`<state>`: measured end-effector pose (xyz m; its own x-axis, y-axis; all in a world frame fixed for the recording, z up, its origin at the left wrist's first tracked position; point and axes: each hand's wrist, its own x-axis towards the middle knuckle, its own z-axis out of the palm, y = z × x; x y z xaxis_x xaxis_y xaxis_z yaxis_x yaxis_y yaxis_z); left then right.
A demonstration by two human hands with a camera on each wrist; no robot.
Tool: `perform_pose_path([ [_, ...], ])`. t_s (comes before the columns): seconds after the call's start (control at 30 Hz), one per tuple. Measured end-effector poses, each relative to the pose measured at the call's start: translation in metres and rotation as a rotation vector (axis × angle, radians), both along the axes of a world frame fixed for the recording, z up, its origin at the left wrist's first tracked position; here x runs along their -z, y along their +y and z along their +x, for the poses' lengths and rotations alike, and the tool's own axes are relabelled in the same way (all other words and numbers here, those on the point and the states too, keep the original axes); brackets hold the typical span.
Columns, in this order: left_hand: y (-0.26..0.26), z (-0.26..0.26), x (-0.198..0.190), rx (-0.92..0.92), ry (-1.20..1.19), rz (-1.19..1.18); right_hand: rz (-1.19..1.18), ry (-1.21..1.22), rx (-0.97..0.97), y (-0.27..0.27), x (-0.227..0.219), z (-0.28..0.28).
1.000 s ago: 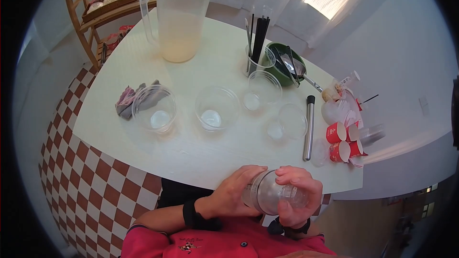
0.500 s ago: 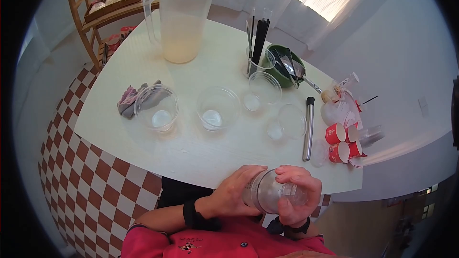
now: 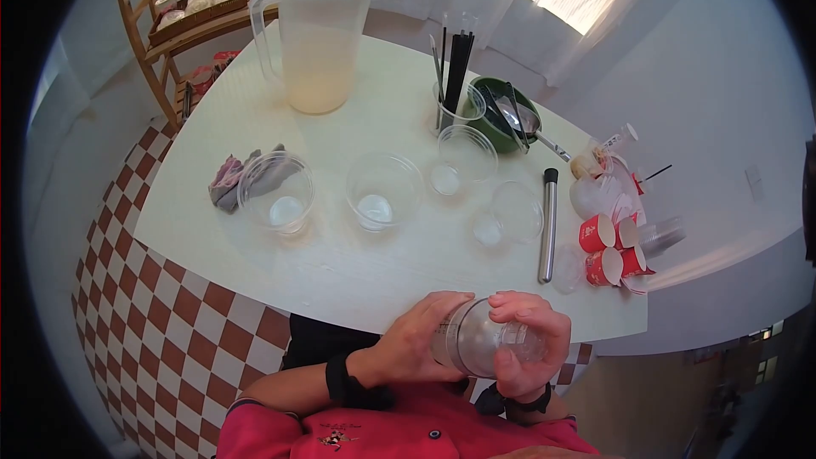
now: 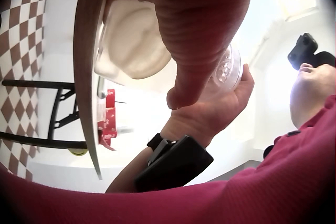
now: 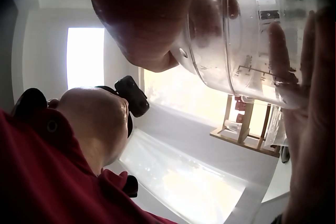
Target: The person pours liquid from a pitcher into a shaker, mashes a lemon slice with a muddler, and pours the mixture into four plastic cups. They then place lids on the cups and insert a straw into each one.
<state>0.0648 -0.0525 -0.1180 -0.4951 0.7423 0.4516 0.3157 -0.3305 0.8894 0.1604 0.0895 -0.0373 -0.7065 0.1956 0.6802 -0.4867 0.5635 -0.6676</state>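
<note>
Clear graduated shaker (image 3: 472, 340): I am holding it sideways at the counter's (image 3: 280, 276) near edge. Left hand (image 3: 415, 338): curling round the marked body. Right hand (image 3: 548, 338): gripping the other end. Risk: smooth walls could be slipping, my grip being loose. Room: bare counter is stretching ahead-left; steel muddler (image 3: 549, 229) is bounding the right.

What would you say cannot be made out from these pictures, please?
Head view: the print on the shaker, too small to read.
Head view: the bottom of the bowl, covered by tools.
Left wrist view: the shaker's middle, hidden by the left grip.
Right wrist view: the shaker's upper side, cut off by the top edge.
</note>
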Motion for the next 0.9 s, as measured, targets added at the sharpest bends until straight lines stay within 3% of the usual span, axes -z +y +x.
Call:
perform_pose_path([
  [0.9,0.005,-0.016,-0.006,-0.059,0.082,0.062,0.009,0.047,-0.083,0.007,-0.009,-0.016],
])
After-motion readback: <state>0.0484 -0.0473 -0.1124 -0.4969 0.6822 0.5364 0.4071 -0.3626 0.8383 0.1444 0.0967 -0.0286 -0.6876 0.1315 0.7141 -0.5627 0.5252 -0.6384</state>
